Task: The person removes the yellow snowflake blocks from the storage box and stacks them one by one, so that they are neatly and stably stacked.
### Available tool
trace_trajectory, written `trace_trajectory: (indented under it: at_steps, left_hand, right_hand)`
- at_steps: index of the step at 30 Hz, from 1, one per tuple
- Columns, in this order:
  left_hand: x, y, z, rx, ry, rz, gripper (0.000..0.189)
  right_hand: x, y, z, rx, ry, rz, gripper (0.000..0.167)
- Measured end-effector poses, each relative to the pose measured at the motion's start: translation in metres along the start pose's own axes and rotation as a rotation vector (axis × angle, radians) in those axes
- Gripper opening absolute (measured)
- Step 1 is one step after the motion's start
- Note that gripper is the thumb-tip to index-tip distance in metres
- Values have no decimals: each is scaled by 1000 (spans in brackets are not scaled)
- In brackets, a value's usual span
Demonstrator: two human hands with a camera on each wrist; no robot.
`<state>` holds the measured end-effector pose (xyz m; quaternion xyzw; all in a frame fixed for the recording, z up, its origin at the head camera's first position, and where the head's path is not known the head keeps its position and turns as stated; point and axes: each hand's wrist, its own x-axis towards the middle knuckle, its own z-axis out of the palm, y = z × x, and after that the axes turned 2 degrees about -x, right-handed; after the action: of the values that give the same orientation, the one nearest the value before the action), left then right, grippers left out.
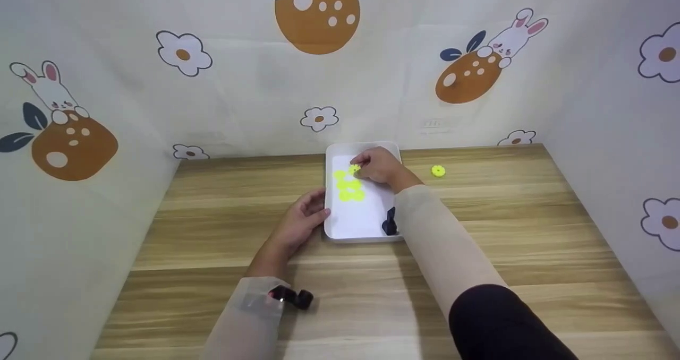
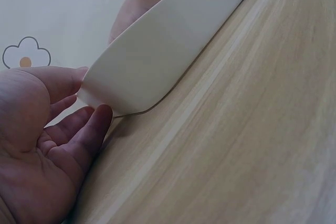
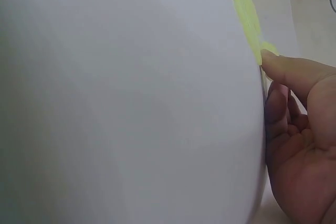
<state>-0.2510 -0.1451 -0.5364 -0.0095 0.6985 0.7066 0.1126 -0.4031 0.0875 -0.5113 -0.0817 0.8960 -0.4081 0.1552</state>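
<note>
A white tray [image 1: 361, 224] stands on the table with several yellow flower-shaped pieces [image 1: 350, 190] grouped in its left half. My right hand [image 1: 378, 164] reaches over the tray's far part, thumb and finger pinching one yellow flower-shaped piece [image 1: 355, 169]. In the right wrist view, the thumb of that hand [image 3: 299, 129] meets the yellow edge by the white surface. My left hand [image 1: 303, 219] touches the outside of the tray's left wall. Its fingertips rest against the tray's outer wall [image 2: 152, 51] in the left wrist view, with the fingers loosely bent.
Another yellow flower-shaped piece [image 1: 438, 171] lies on the wooden table [image 1: 212, 232] to the right of the tray. Behind the table hangs a printed cloth [image 1: 255, 84]. Black wrist devices [image 1: 291, 296] sit on both sleeves.
</note>
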Motion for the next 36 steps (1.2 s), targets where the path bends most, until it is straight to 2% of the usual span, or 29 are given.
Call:
trace_trajectory:
  at_steps: [5, 12, 17, 24, 32, 36]
  left_hand:
    - [0, 1, 1, -1, 8, -17, 61]
    - [0, 3, 2, 3, 2, -16, 61]
    - [0, 3, 2, -3, -2, -13, 62]
    - [1, 1, 2, -7, -10, -21, 62]
    - [-2, 1, 1, 4, 1, -11, 63]
    - [-2, 1, -1, 5, 1, -9, 63]
  right_hand:
    - [1, 1, 1, -53, 17, -37, 27]
    - [1, 4, -2, 13, 65, -40, 24]
    - [1, 3, -4, 127, 67, -58, 25]
    - [-3, -13, -12, 373, 51, -55, 25]
    - [-21, -34, -28, 547, 42, -54, 28]
    - [-35, -36, -39, 585, 57, -76, 30]
